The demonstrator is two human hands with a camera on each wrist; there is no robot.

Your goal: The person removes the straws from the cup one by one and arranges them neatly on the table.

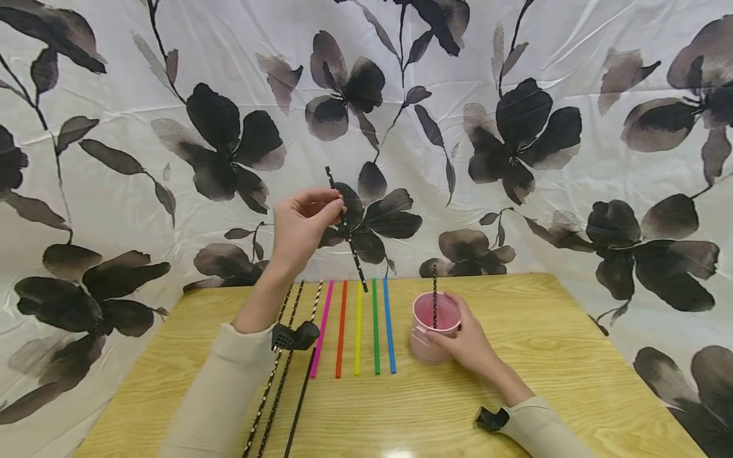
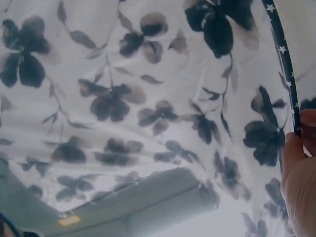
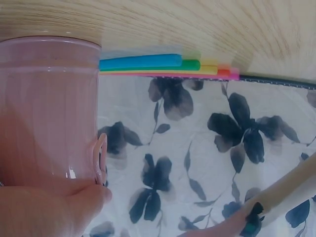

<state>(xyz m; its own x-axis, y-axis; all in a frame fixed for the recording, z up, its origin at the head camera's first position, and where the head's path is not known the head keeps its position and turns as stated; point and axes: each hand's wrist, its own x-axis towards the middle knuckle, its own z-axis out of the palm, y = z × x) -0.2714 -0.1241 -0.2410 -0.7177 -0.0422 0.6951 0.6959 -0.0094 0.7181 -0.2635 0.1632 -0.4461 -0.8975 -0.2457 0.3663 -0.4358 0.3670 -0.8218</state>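
Observation:
My left hand [image 1: 303,226] is raised above the table, pinching a black drinking straw [image 1: 356,257] between thumb and fingers. Small white stars show on that straw [image 2: 282,49] in the left wrist view. The straw slants, its lower end down to the right, apart from the cup. My right hand [image 1: 472,340] grips a pink cup [image 1: 426,350] by its side near the rim, and the cup stands upright on the table. Inside the cup a dark patterned straw [image 1: 434,286] stands nearly upright. The right wrist view shows my thumb against the cup [image 3: 49,108] beside a small loop.
Coloured straws lie in a spaced row left of the cup: magenta [image 1: 322,331], red [image 1: 341,331], yellow [image 1: 358,337], green [image 1: 375,331] and blue [image 1: 389,331]. Several dark patterned straws [image 1: 277,401] lie beneath my left forearm. A floral cloth [image 1: 401,152] hangs behind the wooden table [image 1: 458,407].

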